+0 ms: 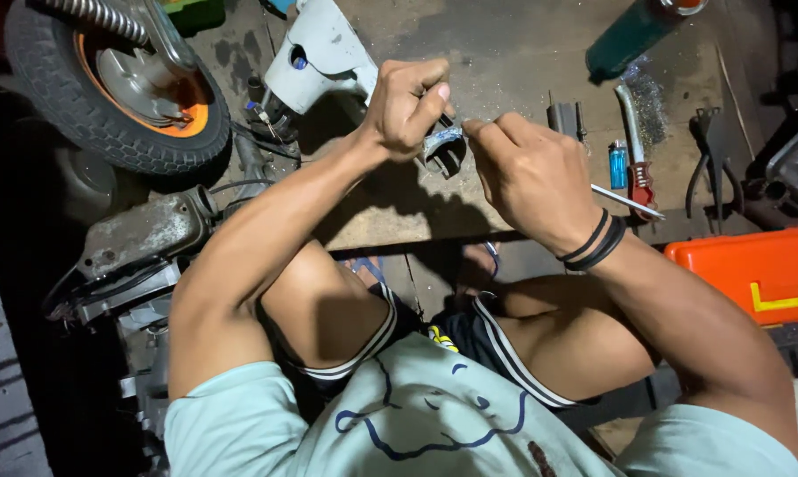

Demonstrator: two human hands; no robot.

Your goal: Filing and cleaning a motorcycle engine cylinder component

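**Both hands on a small metal part above the floor**

A scooter wheel [116,88] stands at the floor's far left corner, an orange toolbox [757,269] at the right edge. The left hand [405,108] and right hand [532,177] each close their grip on a small metal part [443,146], held between them; a blue lighter [617,164] lies beyond

Harsh light from above, bright arms, deep shadows at left edge, sharp focus, slight wide-angle stretch

Pale-green tee, black wristbands [596,245]
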